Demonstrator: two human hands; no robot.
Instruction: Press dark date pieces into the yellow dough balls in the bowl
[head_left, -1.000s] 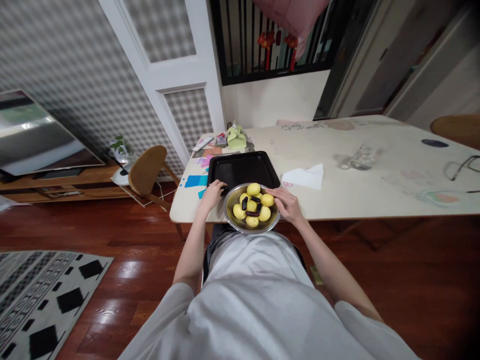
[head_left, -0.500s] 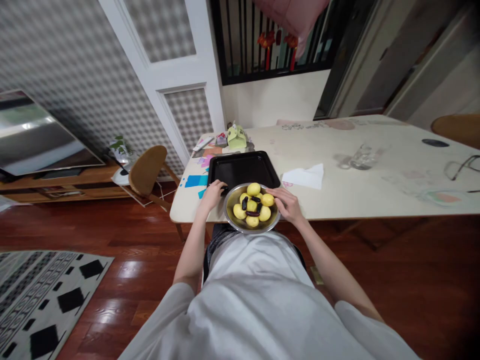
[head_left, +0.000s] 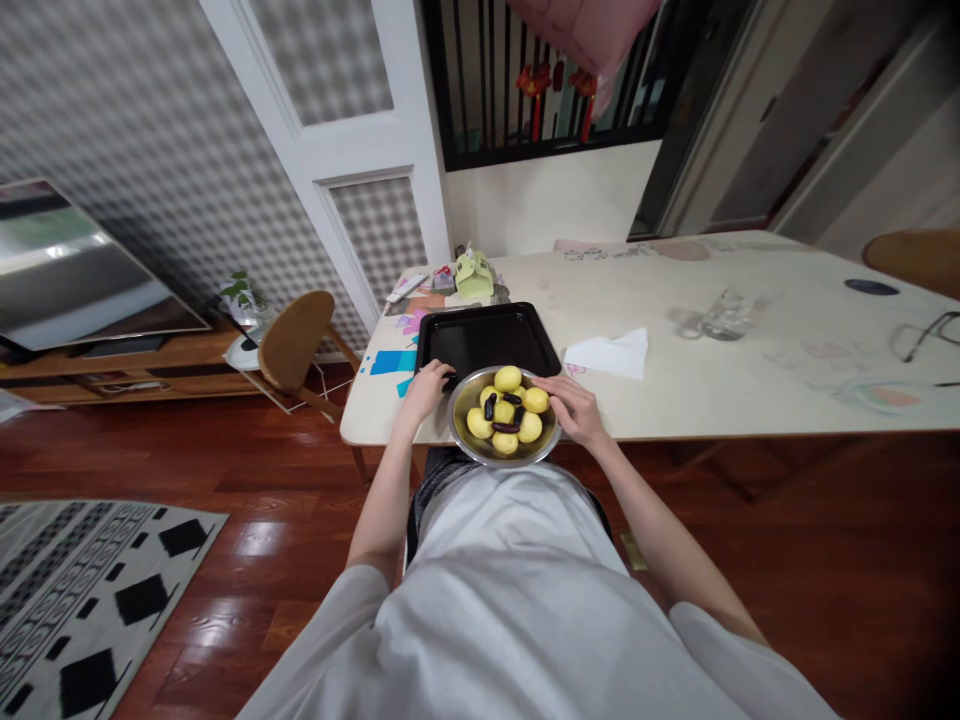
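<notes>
A metal bowl (head_left: 457, 440) rests at the table's near edge, right in front of me. Several yellow lemons (head_left: 507, 378) fill it, with several short, dark, elongated pieces (head_left: 505, 427) lying among them. My right hand (head_left: 577, 408) grips the bowl's right rim, its fingers beside the rightmost lemon. To the left of the bowl, my left hand (head_left: 425, 388) is closed at the near left corner of a black tray (head_left: 487, 335). A small dark shape shows at its fingertips; I cannot tell whether this is a separate piece or the tray's edge.
White paper (head_left: 609, 354) lies right of the tray, and a clear glass (head_left: 726, 314) farther right. A green box (head_left: 473, 274) and a white remote (head_left: 407, 288) sit at the back left. Glasses (head_left: 930, 335) lie near the right end. A wooden chair (head_left: 296, 340) stands left.
</notes>
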